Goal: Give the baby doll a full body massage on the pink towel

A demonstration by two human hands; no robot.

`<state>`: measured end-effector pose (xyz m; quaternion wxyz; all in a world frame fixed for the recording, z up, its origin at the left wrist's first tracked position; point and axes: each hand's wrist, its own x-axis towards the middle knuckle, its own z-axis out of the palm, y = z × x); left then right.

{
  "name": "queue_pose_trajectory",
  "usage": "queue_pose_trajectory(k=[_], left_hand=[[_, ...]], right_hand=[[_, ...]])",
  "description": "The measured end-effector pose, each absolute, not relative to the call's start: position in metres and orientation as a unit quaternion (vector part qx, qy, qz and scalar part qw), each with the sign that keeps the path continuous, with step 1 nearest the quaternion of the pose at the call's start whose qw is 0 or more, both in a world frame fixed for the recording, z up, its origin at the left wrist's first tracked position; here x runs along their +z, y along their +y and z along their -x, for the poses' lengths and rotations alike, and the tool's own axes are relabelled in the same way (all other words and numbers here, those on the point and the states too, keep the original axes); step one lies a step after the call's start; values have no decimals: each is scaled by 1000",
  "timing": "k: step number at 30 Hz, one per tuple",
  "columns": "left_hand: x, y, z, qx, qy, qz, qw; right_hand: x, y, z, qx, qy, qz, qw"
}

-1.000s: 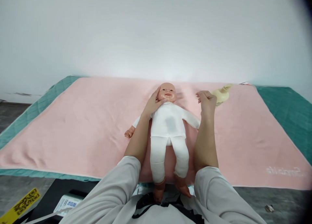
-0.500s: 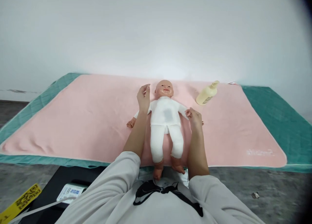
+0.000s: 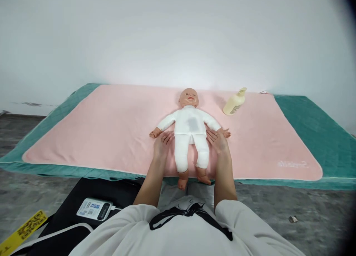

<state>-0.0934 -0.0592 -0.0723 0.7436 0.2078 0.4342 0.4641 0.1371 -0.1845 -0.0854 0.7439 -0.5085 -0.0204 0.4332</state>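
Note:
A baby doll (image 3: pixel 190 122) with a white cloth body lies face up on a pink mat (image 3: pixel 111 126), its feet over the near edge. A grey patch marks its chest. Beside the doll's hip on the left, my left hand (image 3: pixel 163 144) is palm up with its fingers spread. On the other side, my right hand (image 3: pixel 218 140) lies palm up near the doll's waist, fingers apart, close to the doll's forearm. Neither hand holds anything. A pale yellow pump bottle (image 3: pixel 234 102) stands to the right of the doll's head.
Green quilted padding (image 3: pixel 314 130) shows around the pink mat. The wall (image 3: pixel 178 37) rises behind. Below at the left are a black surface (image 3: pixel 66 204), a white device (image 3: pixel 94 209) with a cable, and a yellow tag (image 3: pixel 23 232).
My left hand has come down from beside the doll's head to its hip. My right hand has moved inward from the doll's hand and turned palm up. The doll's arm at the left shows fully.

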Motion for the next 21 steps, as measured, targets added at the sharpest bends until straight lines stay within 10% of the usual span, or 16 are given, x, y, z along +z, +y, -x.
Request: queue_pose_trajectory(k=[21], left_hand=[[-63, 42, 53, 550, 490, -184, 651]], right_hand=[[-86, -150, -184, 363, -27, 584, 725]])
